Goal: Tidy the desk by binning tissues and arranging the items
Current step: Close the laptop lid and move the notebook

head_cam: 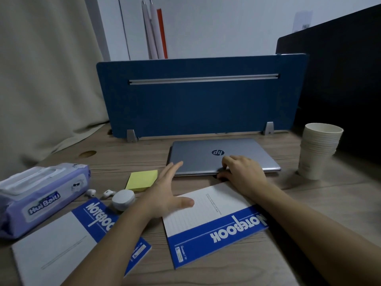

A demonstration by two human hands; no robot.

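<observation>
Head view, and we see the closed silver HP laptop (pixel 222 155) lying flat at the back of the wood-grain bench (pixel 309 203), just in front of the blue felt divider panel (pixel 195 100). Our right hand (pixel 241 172) is on its near edge, fingers curled over the lid and the thumb tucked under the front lip, gripping it. Our left hand (pixel 167 193) hangs spread and empty, fingers straight, tips reaching the laptop's near-left corner; we cannot tell whether they touch it.

Under that left hand lies a blue-and-white notebook (pixel 214 226), its title facing away from us. A second blue-and-white notebook (pixel 68 242) sits further left, partly under our left forearm. Between them and the laptop we have a yellow sticky-note pad (pixel 141 180), a round white earbud case (pixel 123 200) and two loose white earbuds (pixel 99 193) just beside it. At far left sits a lilac pack of wet wipes (pixel 41 197), its corner resting on the second notebook. Over on the right stands a stack of white paper cups (pixel 318 149), well apart from the laptop.
</observation>
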